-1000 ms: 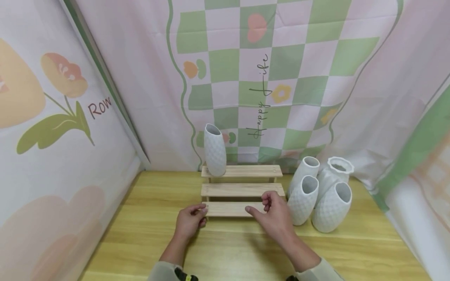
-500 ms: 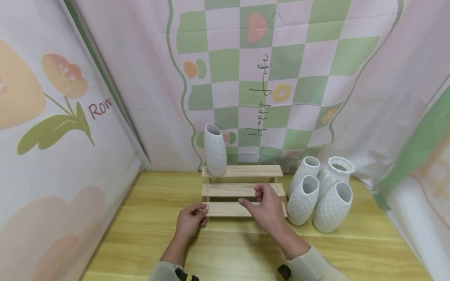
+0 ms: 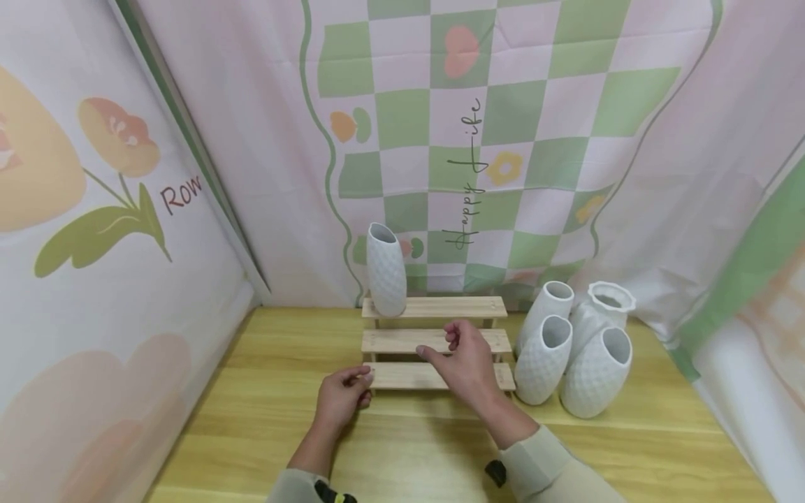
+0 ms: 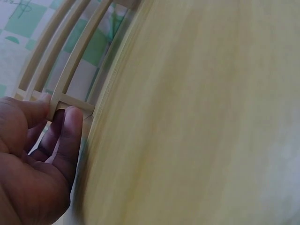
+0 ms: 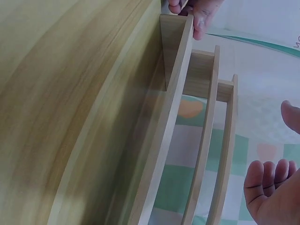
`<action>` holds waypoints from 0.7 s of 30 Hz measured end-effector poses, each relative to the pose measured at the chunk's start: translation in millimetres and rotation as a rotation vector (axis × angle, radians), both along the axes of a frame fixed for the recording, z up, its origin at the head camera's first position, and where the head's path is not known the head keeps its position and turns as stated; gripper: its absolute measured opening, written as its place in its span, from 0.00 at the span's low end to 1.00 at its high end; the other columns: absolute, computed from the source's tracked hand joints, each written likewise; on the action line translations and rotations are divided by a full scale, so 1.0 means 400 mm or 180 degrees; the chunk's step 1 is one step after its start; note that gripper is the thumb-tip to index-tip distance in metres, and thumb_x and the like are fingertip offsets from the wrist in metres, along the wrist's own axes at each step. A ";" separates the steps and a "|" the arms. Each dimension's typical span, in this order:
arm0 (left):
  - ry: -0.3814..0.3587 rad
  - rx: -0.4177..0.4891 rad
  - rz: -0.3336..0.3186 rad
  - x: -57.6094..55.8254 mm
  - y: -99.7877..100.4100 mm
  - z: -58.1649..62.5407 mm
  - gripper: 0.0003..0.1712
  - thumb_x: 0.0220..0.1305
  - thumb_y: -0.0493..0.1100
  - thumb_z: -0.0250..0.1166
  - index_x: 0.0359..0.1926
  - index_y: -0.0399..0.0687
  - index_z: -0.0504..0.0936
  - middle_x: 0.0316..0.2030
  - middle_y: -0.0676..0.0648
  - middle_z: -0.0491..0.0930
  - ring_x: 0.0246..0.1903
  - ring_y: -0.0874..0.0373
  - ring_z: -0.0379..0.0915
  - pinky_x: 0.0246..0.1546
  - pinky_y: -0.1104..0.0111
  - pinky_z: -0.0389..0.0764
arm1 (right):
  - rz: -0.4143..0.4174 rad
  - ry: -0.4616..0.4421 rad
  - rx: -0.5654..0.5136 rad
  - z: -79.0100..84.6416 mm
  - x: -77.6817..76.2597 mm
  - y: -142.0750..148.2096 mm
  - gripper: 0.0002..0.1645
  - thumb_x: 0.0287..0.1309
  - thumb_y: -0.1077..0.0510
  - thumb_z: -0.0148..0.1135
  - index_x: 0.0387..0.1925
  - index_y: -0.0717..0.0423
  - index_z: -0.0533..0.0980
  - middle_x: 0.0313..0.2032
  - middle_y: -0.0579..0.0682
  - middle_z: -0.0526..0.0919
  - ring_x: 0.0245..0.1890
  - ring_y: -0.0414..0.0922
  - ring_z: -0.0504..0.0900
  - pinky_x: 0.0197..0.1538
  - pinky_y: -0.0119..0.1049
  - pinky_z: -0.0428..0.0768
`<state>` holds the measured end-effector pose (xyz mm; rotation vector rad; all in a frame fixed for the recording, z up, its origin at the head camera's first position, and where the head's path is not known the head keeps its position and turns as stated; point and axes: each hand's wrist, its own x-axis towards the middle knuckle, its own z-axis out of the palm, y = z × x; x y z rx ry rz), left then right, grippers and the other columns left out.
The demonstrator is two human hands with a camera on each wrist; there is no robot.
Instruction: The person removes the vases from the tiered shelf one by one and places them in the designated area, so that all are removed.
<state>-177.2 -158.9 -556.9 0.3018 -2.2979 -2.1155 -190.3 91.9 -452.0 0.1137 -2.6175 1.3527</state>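
Observation:
A three-step wooden shelf (image 3: 409, 376) stands on the table against the back curtain. My left hand (image 3: 342, 397) pinches the left end of its lowest board; in the left wrist view the thumb is on top and a finger underneath. Over the lower and middle boards hovers my right hand (image 3: 468, 363), thumb apart from loosely bent fingers, holding nothing. The right wrist view also has this hand (image 5: 276, 192) apart from the boards. One white textured vase (image 3: 386, 276) with a slanted mouth stands upright at the left end of the top board.
Several white vases (image 3: 542, 363) are grouped on the table right of the shelf, among them one with a ruffled rim (image 3: 606, 307). A checkered curtain (image 3: 402, 119) hangs behind, and a printed panel (image 3: 126, 314) closes off the left side.
My right hand has moved left and slightly up over the shelf, away from the grouped vases. The left hand stays at the shelf's lower left end; the vases have not moved.

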 end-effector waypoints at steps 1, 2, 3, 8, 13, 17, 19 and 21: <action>0.0003 0.0002 -0.0005 0.000 0.000 0.000 0.16 0.67 0.41 0.73 0.52 0.37 0.87 0.31 0.41 0.83 0.28 0.53 0.84 0.32 0.63 0.92 | -0.0002 -0.0019 -0.0012 -0.001 -0.004 -0.002 0.36 0.51 0.40 0.82 0.52 0.53 0.73 0.45 0.54 0.78 0.42 0.48 0.76 0.43 0.41 0.80; 0.0005 0.0005 -0.0012 0.000 0.000 0.000 0.16 0.67 0.41 0.73 0.52 0.36 0.87 0.31 0.41 0.83 0.28 0.53 0.84 0.32 0.63 0.92 | -0.0006 -0.0030 -0.0026 -0.002 -0.008 -0.003 0.36 0.51 0.41 0.82 0.52 0.53 0.73 0.45 0.54 0.78 0.42 0.48 0.77 0.44 0.42 0.80; 0.0008 0.0003 -0.0017 0.000 0.000 0.000 0.16 0.67 0.41 0.73 0.52 0.36 0.87 0.31 0.40 0.83 0.28 0.53 0.84 0.32 0.63 0.92 | -0.0004 -0.0034 -0.0036 -0.003 -0.012 -0.005 0.36 0.51 0.41 0.82 0.52 0.53 0.73 0.45 0.54 0.78 0.43 0.48 0.77 0.44 0.42 0.81; -0.0001 0.0019 -0.0031 0.002 0.001 -0.002 0.17 0.67 0.42 0.73 0.53 0.37 0.87 0.32 0.41 0.83 0.29 0.53 0.84 0.33 0.63 0.92 | 0.0012 0.0028 -0.0055 -0.002 -0.025 -0.013 0.35 0.50 0.42 0.82 0.49 0.53 0.72 0.42 0.53 0.77 0.42 0.48 0.76 0.43 0.42 0.80; -0.0003 0.0009 -0.0029 0.001 0.002 0.000 0.18 0.67 0.43 0.73 0.53 0.37 0.87 0.32 0.41 0.83 0.30 0.53 0.84 0.33 0.63 0.92 | 0.0049 0.0107 -0.0097 0.002 -0.040 -0.023 0.35 0.51 0.42 0.82 0.49 0.53 0.71 0.43 0.54 0.77 0.42 0.48 0.75 0.42 0.42 0.78; -0.0014 -0.0025 -0.0022 0.003 0.004 0.005 0.18 0.67 0.43 0.73 0.53 0.38 0.87 0.32 0.41 0.83 0.30 0.52 0.85 0.34 0.63 0.92 | 0.0095 0.0099 -0.0122 0.002 -0.054 -0.030 0.35 0.52 0.43 0.81 0.52 0.54 0.72 0.44 0.51 0.76 0.43 0.48 0.76 0.44 0.42 0.80; 0.0002 -0.0032 -0.0022 0.006 0.004 0.006 0.18 0.67 0.43 0.73 0.53 0.37 0.87 0.32 0.40 0.84 0.30 0.52 0.85 0.33 0.63 0.92 | 0.0093 0.0088 -0.0117 0.004 -0.060 -0.035 0.35 0.52 0.43 0.82 0.52 0.53 0.72 0.44 0.49 0.76 0.42 0.48 0.76 0.43 0.42 0.80; 0.0004 -0.0016 -0.0019 0.006 0.004 0.006 0.18 0.67 0.43 0.73 0.53 0.37 0.87 0.32 0.40 0.84 0.30 0.51 0.85 0.33 0.63 0.92 | 0.0082 0.0080 -0.0108 0.004 -0.067 -0.038 0.35 0.52 0.42 0.82 0.52 0.53 0.72 0.44 0.49 0.76 0.42 0.48 0.75 0.42 0.42 0.80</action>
